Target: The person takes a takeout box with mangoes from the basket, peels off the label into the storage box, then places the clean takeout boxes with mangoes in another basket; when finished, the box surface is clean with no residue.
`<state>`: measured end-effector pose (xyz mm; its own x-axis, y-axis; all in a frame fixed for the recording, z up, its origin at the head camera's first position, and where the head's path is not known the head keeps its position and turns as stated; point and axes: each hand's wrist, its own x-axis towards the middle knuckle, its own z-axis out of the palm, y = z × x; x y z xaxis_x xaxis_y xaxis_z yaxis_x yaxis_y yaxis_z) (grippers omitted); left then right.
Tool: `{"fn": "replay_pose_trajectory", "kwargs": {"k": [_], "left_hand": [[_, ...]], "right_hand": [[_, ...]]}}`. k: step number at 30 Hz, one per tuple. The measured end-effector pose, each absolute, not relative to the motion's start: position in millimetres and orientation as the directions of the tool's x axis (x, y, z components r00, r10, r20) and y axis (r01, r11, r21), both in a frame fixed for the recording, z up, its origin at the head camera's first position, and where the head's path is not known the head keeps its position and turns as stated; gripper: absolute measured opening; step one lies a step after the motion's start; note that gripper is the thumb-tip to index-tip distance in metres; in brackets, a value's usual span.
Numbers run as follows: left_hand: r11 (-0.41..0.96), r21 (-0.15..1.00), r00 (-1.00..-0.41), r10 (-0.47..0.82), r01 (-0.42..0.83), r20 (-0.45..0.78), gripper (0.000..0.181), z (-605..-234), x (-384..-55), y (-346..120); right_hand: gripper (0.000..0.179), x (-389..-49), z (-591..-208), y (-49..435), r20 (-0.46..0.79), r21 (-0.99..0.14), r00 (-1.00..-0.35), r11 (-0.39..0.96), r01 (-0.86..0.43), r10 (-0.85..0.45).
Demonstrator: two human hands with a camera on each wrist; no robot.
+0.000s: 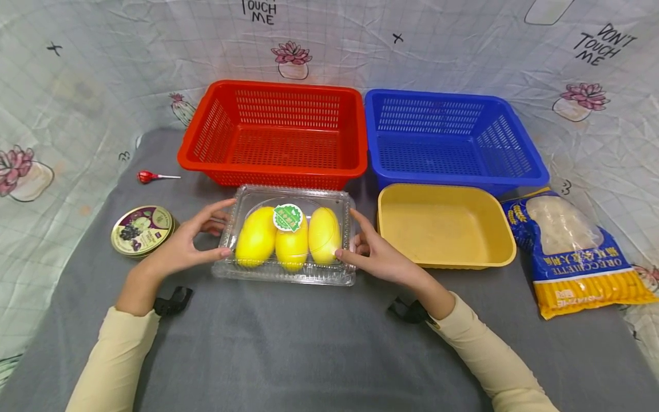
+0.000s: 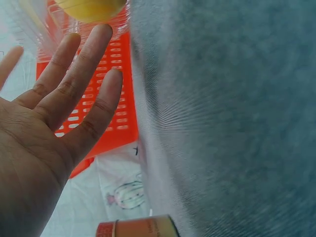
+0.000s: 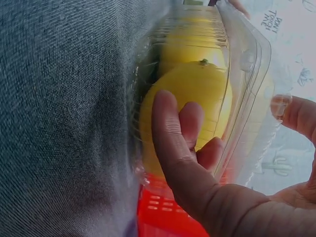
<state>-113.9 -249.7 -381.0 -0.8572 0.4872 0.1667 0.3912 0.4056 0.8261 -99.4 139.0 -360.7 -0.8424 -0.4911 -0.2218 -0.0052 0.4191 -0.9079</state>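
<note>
A clear plastic box (image 1: pixel 288 277) with its lid down lies at the middle, in front of the red basket. Through the lid show three yellow oval fruits (image 1: pixel 324 236) that look like mangoes, under a round green-and-white sticker (image 1: pixel 287 217). My left hand (image 1: pixel 175 246) is at the box's left side, thumb near its front corner; the left wrist view shows those fingers (image 2: pixel 74 79) spread and nearly straight. On the opposite side my right hand (image 1: pixel 386 257) grips the box, thumb at the lid's edge and bent fingers (image 3: pixel 170 133) against the side wall.
Behind the box stand a red basket (image 1: pixel 273 171) and a blue basket (image 1: pixel 458 180). A yellow tub (image 1: pixel 445 226) sits right of the box, beside a blue-and-yellow pasta bag (image 1: pixel 582 252). On the left are a round tin (image 1: pixel 143 230) and a red lollipop (image 1: pixel 146 176).
</note>
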Motion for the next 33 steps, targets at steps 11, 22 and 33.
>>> {"fn": "replay_pose_trajectory", "kwargs": {"k": [11, 22, 33], "left_hand": [[0.474, 0.795, -0.863, 0.491, 0.377, 0.116, 0.086, -383, -111, -254], [0.481, 0.805, -0.870, 0.485, 0.348, 0.087, 0.085, -381, -111, -252], [0.472, 0.803, -0.859, 0.504, 0.364, 0.093, 0.085, -381, -114, -247]], "right_hand": [[0.087, -97, -350, 136, -0.211, -0.801, -0.849, 0.584, -0.134, -0.485], [0.078, -90, -340, 130, 0.003, -0.698, -0.899, 0.643, -0.315, -0.437], [0.059, -97, -328, 118, 0.146, -0.691, -0.853, 0.565, -0.450, -0.502]]}}
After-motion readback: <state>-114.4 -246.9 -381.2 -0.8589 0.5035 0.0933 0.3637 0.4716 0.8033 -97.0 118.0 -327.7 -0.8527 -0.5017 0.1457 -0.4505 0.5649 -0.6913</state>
